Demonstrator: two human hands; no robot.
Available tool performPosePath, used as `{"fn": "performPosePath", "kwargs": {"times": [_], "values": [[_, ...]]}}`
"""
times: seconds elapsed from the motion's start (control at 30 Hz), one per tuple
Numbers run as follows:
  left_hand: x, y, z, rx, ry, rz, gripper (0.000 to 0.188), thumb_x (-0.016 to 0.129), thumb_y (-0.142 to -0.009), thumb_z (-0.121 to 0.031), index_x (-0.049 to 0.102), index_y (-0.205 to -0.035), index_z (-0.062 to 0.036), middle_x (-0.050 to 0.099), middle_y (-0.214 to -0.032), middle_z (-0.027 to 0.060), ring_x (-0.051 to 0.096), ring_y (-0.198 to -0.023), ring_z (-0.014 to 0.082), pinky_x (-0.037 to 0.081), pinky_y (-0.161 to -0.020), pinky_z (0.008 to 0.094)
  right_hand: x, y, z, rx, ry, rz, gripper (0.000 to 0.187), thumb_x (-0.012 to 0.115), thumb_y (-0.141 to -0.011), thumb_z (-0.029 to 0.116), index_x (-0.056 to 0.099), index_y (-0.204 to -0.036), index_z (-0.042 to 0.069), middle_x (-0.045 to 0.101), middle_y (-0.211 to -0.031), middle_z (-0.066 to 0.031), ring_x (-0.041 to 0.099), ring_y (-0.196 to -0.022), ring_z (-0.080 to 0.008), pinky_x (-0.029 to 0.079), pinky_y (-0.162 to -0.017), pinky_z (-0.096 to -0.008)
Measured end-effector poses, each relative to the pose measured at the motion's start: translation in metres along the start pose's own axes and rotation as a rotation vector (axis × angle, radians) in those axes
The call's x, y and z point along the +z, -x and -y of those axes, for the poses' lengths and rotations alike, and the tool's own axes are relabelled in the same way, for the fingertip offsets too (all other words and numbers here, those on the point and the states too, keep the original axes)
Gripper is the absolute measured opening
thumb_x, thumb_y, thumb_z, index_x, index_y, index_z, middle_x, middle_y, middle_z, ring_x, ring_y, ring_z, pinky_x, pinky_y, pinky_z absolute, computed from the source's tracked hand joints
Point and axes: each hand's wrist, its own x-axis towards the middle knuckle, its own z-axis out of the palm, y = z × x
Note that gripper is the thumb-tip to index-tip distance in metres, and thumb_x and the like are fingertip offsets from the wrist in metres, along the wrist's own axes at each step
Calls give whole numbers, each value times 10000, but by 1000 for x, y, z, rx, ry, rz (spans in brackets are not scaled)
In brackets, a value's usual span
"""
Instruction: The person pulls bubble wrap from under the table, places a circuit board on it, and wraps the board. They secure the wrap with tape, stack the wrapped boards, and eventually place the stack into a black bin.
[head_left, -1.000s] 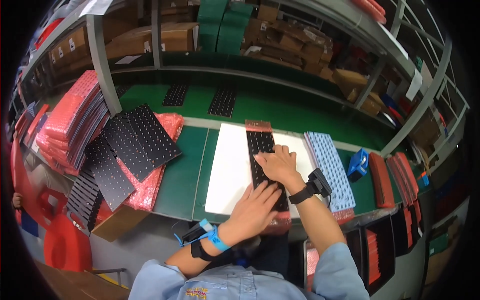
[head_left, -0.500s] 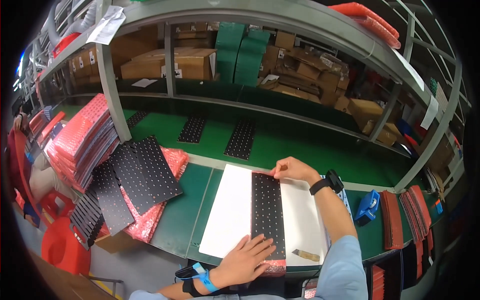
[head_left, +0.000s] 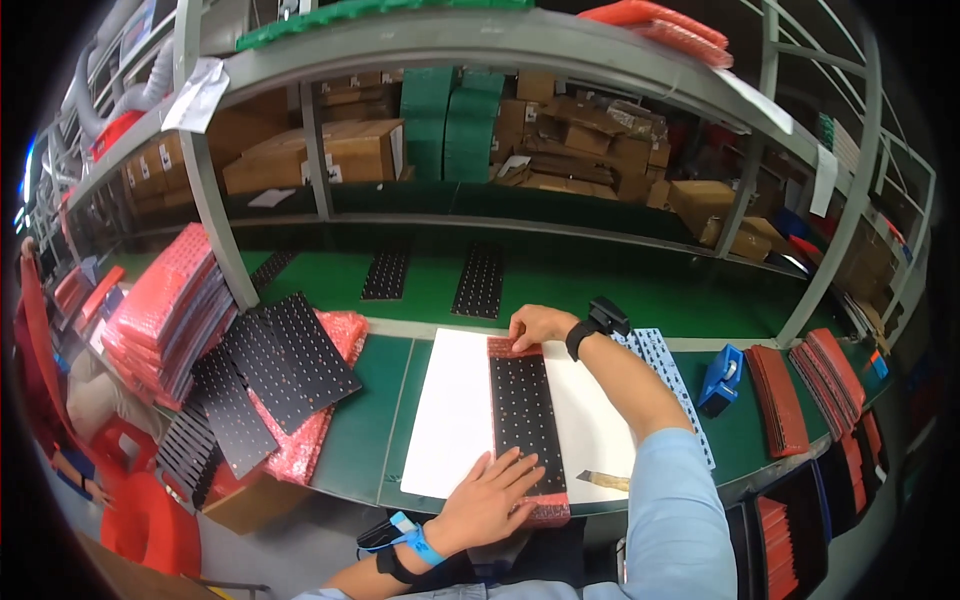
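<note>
A narrow black panel (head_left: 521, 405) with rows of pale dots lies lengthwise on a white board (head_left: 440, 400). Red bubble wrap (head_left: 500, 346) covers a strip of its far end, and more of the wrap shows below its near end. My right hand (head_left: 538, 326) pinches the wrap at the far right corner, fingers closed. On the near part of the panel my left hand (head_left: 490, 502) lies flat with fingers spread. A craft knife (head_left: 603, 482) rests on the white board right of the panel.
Larger black dotted panels (head_left: 290, 360) lie on bubble wrap at left, beside stacked red wrapped packs (head_left: 165, 310). A blue tape dispenser (head_left: 722, 380) and red bundles (head_left: 777, 402) stand at right. More dotted strips (head_left: 478, 282) lie on the green surface beyond. A metal frame (head_left: 470, 52) spans overhead.
My right hand has folded the far edge of the bubble wrap down onto the panel. My left hand stays flat on the near end. The view has shifted a little.
</note>
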Motion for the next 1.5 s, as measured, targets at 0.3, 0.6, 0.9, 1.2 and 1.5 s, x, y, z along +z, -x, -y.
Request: {"fn": "performPosePath", "kwargs": {"times": [0.3, 0.6, 0.9, 1.2, 1.5], "values": [[-2, 10, -9, 97, 64, -183, 553, 648, -889, -284, 498, -1398, -127, 448, -1463, 129, 377, -1393, 304, 317, -1109, 539, -78, 87, 60, -101, -199, -130, 304, 793, -753, 117, 699, -1019, 5, 716, -875, -72, 661, -776, -149, 534, -695, -294], [-33, -19, -3, -289, 1715, -175, 471, 673, -902, -142, 526, -1311, 39, 614, -1187, 165, 543, -1220, 236, 389, -1081, 397, -170, 265, 201, -441, -243, -440, 138, 714, -794, 17, 632, -904, -1, 639, -844, 16, 596, -768, -69, 503, -683, -237], [-6, 22, 0, -671, 1914, -157, 238, 661, -914, -92, 642, -1119, 28, 688, -1103, 89, 670, -980, 170, 539, -864, 298, -36, 187, 181, -594, 359, -1011, 159, 641, -705, -78, 603, -778, 57, 559, -731, -53, 582, -680, -207, 482, -598, -307], [43, 117, -17, -580, 1026, 179, 316, 649, -929, -176, 612, -1177, 15, 714, -1029, 103, 686, -965, 214, 557, -823, 365, 118, 180, 136, -571, 408, -770, 149, 711, -674, 62, 595, -760, 100, 527, -764, -29, 545, -700, -222, 470, -583, -359], [-80, 19, 4, -391, 377, 144, 513, 671, -867, -317, 541, -1277, -38, 613, -1233, 180, 568, -1163, 351, 501, -913, 466, 95, 162, 113, -415, 11, -378, 207, 740, -697, 79, 626, -869, 75, 562, -865, -80, 564, -767, -268, 488, -708, -384]]}}
